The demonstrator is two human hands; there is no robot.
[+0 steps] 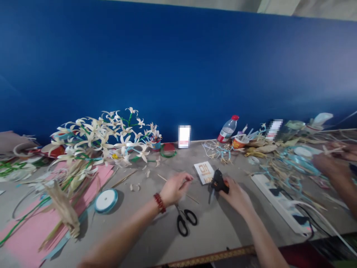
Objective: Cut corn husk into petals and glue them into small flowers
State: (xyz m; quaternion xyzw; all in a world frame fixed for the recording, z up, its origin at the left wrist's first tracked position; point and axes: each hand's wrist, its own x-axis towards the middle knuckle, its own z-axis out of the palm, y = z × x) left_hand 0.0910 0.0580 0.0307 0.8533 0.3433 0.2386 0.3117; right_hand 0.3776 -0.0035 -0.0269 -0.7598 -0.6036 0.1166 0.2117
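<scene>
My left hand (176,188), with a red beaded bracelet at the wrist, is held over the middle of the grey table with its fingers pinched together; what is between them is too small to make out. A black glue gun (219,182) is gripped in my right hand (234,193), beside a white card (204,172) with tan lettering. Black-handled scissors (186,220) lie below my left hand. A thin stick lies near my left fingers. White flowers on green stems (103,137) stand at the back left.
A ribbon spool (106,201) and pink sheets (30,230) lie on the left. A white power strip (281,204) with cables lies on the right. Behind are a plastic bottle (228,129) and a cup (240,142). Another person's hands (329,160) are at the far right.
</scene>
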